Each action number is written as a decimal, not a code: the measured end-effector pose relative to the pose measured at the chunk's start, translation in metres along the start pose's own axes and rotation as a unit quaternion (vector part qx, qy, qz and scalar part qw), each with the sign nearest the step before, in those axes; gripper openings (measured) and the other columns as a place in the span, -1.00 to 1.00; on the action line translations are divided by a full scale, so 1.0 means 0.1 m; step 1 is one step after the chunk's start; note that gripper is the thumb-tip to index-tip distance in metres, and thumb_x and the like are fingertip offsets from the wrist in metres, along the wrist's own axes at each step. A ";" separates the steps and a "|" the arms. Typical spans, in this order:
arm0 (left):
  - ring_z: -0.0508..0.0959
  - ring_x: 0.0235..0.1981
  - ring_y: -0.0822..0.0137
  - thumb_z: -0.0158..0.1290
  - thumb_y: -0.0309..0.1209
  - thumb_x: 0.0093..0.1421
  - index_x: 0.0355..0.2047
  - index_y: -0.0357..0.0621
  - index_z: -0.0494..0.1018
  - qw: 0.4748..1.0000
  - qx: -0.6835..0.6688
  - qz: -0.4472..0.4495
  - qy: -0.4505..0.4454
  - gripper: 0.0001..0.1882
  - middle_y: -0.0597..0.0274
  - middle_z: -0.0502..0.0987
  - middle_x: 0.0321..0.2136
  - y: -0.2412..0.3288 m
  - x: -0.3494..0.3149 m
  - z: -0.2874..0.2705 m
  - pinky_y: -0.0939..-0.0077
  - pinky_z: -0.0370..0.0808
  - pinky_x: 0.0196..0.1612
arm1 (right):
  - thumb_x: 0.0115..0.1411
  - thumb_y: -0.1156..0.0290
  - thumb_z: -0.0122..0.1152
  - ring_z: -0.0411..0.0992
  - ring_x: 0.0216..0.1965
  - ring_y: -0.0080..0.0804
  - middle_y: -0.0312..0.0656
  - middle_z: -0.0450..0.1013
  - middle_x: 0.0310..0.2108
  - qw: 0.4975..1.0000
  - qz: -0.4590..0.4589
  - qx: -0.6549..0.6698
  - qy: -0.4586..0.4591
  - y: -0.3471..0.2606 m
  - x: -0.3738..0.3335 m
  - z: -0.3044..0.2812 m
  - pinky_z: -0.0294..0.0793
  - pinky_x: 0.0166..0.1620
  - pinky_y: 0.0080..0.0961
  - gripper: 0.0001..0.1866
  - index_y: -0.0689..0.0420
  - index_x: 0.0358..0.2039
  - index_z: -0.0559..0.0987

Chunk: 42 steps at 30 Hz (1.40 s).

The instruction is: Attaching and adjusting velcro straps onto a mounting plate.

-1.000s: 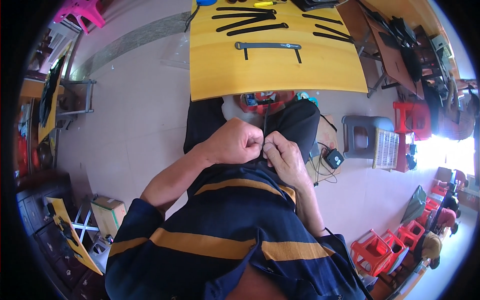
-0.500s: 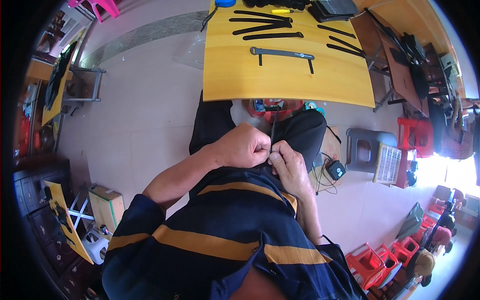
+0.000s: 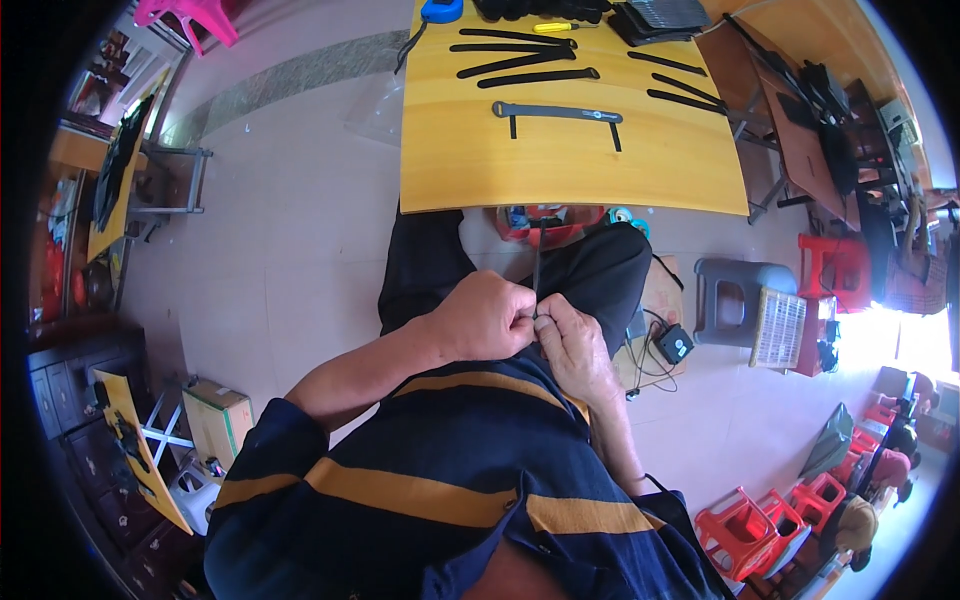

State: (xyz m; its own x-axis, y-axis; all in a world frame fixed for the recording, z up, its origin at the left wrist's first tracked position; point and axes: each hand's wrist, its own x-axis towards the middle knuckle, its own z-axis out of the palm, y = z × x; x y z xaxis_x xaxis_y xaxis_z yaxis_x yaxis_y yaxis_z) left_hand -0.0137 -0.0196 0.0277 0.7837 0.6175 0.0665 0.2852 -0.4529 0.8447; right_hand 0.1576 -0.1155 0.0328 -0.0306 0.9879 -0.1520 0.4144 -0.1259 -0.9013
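Over my lap, my left hand and my right hand meet, fingers pinched close together. Between them they grip the near end of a narrow black strap, whose free length points away toward the table edge. The gripped end is mostly covered by my fingers. Ahead on the yellow table lies a grey strap with a ring end, resting across two short black strips. Several black straps lie behind it, and a few more black straps are at the right.
At the table's far side are a blue tape measure, a yellow-handled tool and a stack of dark sheets. A red basket sits under the table's near edge. Right of me stand a grey stool and a black device with cables.
Both hands have come slightly nearer my body, still pinching the strap together. The strap now stands straighter, and the whole view has shifted a little.
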 end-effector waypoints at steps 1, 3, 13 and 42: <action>0.54 -0.63 -0.07 0.17 -0.50 -0.05 -0.67 -0.19 0.43 1.000 0.018 0.008 0.009 -0.86 -0.03 0.47 -0.69 0.00 0.00 0.01 0.23 0.45 -0.53 | 0.35 0.53 0.03 0.52 -0.38 0.13 0.09 0.48 -0.45 1.000 0.000 0.000 0.002 -0.01 0.00 0.00 0.47 -0.29 -0.14 -0.92 0.25 -0.30 0.41; 0.54 -0.61 -0.10 0.18 -0.49 -0.06 -0.67 -0.19 0.43 0.999 0.036 0.018 0.018 -0.85 -0.05 0.48 -0.68 -0.01 0.00 0.03 0.20 0.47 -0.52 | 0.34 0.53 0.04 0.51 -0.38 0.15 0.10 0.47 -0.46 1.000 -0.007 -0.022 0.007 -0.02 0.01 0.00 0.47 -0.29 -0.13 -0.92 0.24 -0.32 0.41; 0.52 -0.63 -0.09 0.14 -0.52 -0.05 -0.66 -0.17 0.37 0.990 0.101 0.047 0.090 -0.84 -0.03 0.46 -0.68 0.02 -0.01 0.13 0.17 0.44 -0.56 | 0.29 0.53 0.12 0.51 -0.42 0.13 0.10 0.46 -0.48 0.994 -0.057 -0.038 0.083 0.00 0.01 0.06 0.49 -0.32 -0.16 -0.94 0.24 -0.32 0.45; 0.51 -0.66 -0.03 0.17 -0.54 -0.05 -0.65 -0.19 0.43 0.998 -0.023 0.029 0.059 -0.87 -0.06 0.44 -0.68 -0.07 -0.12 0.11 0.29 0.41 -0.57 | 0.24 0.62 0.13 0.49 -0.46 -0.01 0.00 0.43 -0.49 0.985 -0.133 -0.073 0.085 0.18 -0.04 0.19 0.48 -0.36 -0.26 -0.96 0.24 -0.35 0.45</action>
State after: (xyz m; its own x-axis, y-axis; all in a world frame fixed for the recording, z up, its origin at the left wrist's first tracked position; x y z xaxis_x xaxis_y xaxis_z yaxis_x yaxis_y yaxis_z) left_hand -0.0194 -0.0311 0.0147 0.7275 0.6633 0.1755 0.2131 -0.4616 0.8611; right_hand 0.1477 -0.1233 0.0088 -0.0088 0.9867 0.1621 0.5392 0.1413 -0.8303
